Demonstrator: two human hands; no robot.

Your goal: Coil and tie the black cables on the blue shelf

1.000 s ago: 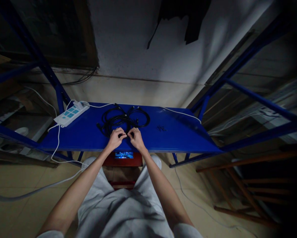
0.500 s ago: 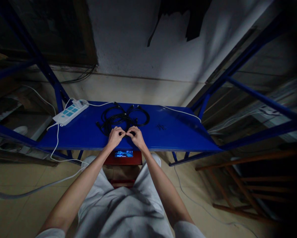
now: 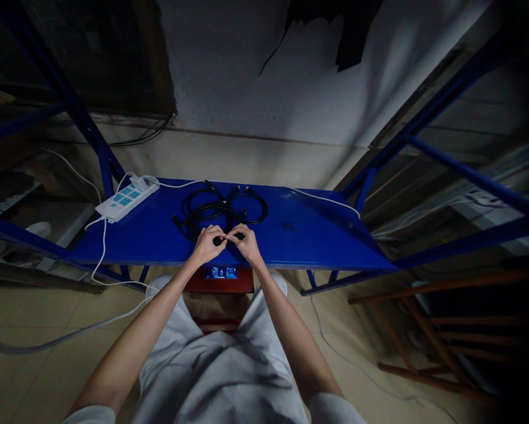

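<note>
Two hands, left point(image 3: 207, 244) and right point(image 3: 247, 242), meet at the bench's point(image 3: 317, 247) six o'clock edge, fingers pinched nearly closed on one black cable point(image 3: 220, 210); one power strip point(image 3: 128, 198) at ten o'clock.

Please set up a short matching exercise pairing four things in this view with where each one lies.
Things:
1. power strip
2. black cables
3. hands
4. phone

Places:
A. pinched together at the shelf's near edge
B. back middle of the blue shelf
C. below the shelf, screen lit
D. shelf's far left corner

Pairs: 1-D, 2-B, 3-A, 4-C
</note>
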